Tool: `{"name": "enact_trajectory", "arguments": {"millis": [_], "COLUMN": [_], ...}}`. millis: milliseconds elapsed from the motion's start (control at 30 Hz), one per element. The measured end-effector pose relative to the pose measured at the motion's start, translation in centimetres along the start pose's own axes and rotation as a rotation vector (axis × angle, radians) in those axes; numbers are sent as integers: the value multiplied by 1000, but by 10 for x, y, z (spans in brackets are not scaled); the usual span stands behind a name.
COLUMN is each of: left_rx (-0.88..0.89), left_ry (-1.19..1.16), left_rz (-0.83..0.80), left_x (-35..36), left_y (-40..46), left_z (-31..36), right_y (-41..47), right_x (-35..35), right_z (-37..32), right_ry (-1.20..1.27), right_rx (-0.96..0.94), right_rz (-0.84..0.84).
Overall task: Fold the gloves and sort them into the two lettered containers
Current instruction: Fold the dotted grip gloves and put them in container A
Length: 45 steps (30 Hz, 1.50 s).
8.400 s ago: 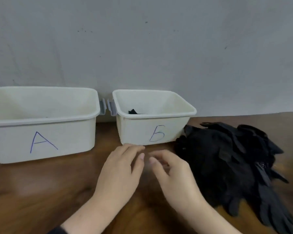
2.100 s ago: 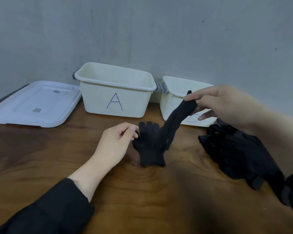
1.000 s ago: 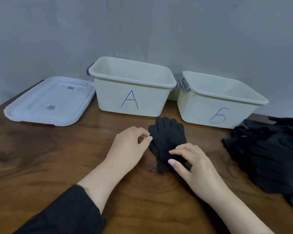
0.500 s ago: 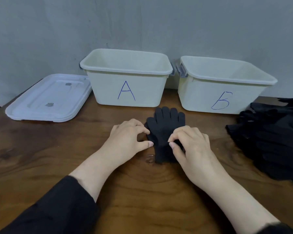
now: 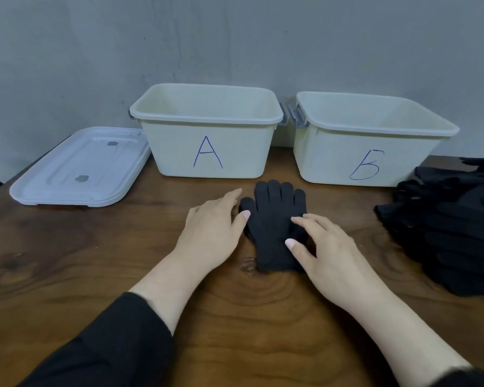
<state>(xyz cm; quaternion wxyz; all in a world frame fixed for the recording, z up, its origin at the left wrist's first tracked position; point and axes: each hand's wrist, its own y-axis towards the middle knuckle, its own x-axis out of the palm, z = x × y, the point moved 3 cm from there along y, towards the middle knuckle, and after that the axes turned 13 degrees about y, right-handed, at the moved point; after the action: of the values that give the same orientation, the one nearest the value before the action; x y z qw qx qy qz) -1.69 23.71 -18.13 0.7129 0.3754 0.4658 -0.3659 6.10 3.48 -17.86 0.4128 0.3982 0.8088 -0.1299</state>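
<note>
Two cream plastic tubs, tub A point(image 5: 207, 129) and tub B point(image 5: 369, 141), sit mid-frame behind one flat black knit glove point(image 5: 274, 222) flanked by the left hand point(image 5: 210, 233) and right hand point(image 5: 327, 252), fingers relaxed and slightly spread.

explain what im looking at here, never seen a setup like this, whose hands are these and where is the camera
There is no machine here. A person wears a camera on their head, looking forward and down, so you see their own two arms reaching into the picture.

On the wooden table a black glove lies flat, fingers pointing away from the person. The left hand rests beside it, thumb at its edge. The right hand rests on its other side with relaxed fingers. Neither hand grips it.

Behind stand two white tubs, container A and container B, marked in blue pen. A white lid lies to the left, and a pile of black gloves waits on the right.
</note>
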Motion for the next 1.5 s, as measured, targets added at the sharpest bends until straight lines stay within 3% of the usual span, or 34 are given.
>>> {"name": "enact_trajectory", "arguments": {"millis": [267, 467, 667, 800, 967, 1067, 1167, 1300, 1500], "left_rx": [-39, -55, -168, -228, -334, -105, 100, 180, 261], "left_ry": [49, -307, -415, -345, 7, -56, -27, 99, -62], "left_rz": [109, 143, 265, 292, 300, 348, 216, 219, 169], "left_x": [11, 5, -15, -26, -36, -47, -42, -32, -4], "left_y": [17, 15, 2, -8, -18, -26, -39, -47, -53], "left_z": [17, 11, -20, -52, -76, -53, -17, 21, 89], "right_y": [0, -1, 4, 7, 6, 5, 2, -10, -38], "right_x": [9, 17, 35, 55, 64, 57, 46, 18, -30], "right_z": [-3, -13, -36, -57, -68, -62, -51, -24, 31], "right_ry": [24, 64, 65, 56, 86, 105, 98, 83, 9], "right_rx": [-37, -77, -112, -170, -208, -207, -215, -197, -153], "right_rz": [23, 48, 16, -54, -65, -17, 19, 102, 204]}}
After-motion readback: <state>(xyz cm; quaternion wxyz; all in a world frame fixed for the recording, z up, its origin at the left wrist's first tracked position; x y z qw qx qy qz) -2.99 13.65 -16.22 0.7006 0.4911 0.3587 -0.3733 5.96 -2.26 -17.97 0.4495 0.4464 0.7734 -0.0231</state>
